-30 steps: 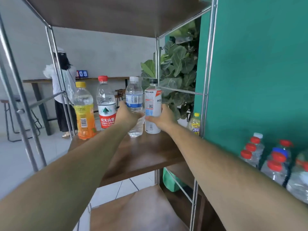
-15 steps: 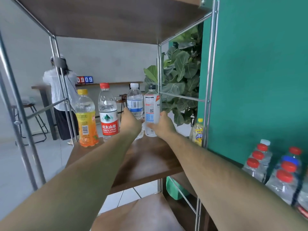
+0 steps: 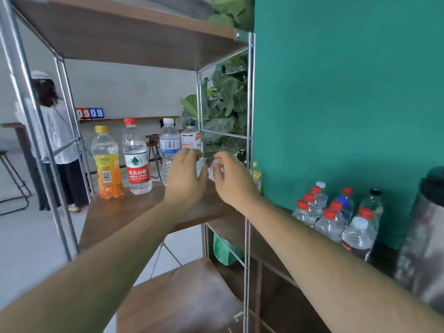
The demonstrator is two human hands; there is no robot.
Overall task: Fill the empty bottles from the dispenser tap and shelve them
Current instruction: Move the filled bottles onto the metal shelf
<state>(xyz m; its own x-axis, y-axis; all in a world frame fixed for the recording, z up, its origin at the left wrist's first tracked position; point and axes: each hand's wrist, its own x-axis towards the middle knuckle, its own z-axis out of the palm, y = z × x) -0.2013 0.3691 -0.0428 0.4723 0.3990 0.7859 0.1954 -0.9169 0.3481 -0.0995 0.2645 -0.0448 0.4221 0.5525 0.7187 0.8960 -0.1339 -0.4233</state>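
Starting with the biggest piece, we see the wooden shelf board (image 3: 115, 212) of a metal-framed rack carrying four capped bottles in a row, all upright. To the right, on a lower surface against the green wall, a cluster of spare bottles (image 3: 331, 219) waits beside a large dark-lidded container (image 3: 422, 236), too blurred for us to say what it is.

On the shelf, from left to right, stand the orange-label bottle (image 3: 107, 169), the red-label bottle (image 3: 137, 164), the blue-label bottle (image 3: 169, 143) and the white-label bottle (image 3: 191, 140), the last one closest to the rear post. We judge these thin plastic bottles, once filled, to be fairly heavy for their size and stiffened by the water. They are likely slippery if the tap has wetted them, and tall enough to tip under a nudge. We would take hold around the mid-body, at or just under the label, not by the cap.

Our left hand (image 3: 186, 181) reaches in front of the two right-most bottles, back toward us, with its fingers (image 3: 192, 156) loosely spread over the white label. We cannot tell whether they touch it, but they are not wrapped round it. Our right hand (image 3: 233, 181) hangs just beside the left one, forearm extended, its fingers (image 3: 219, 162) gently curled and holding nothing.
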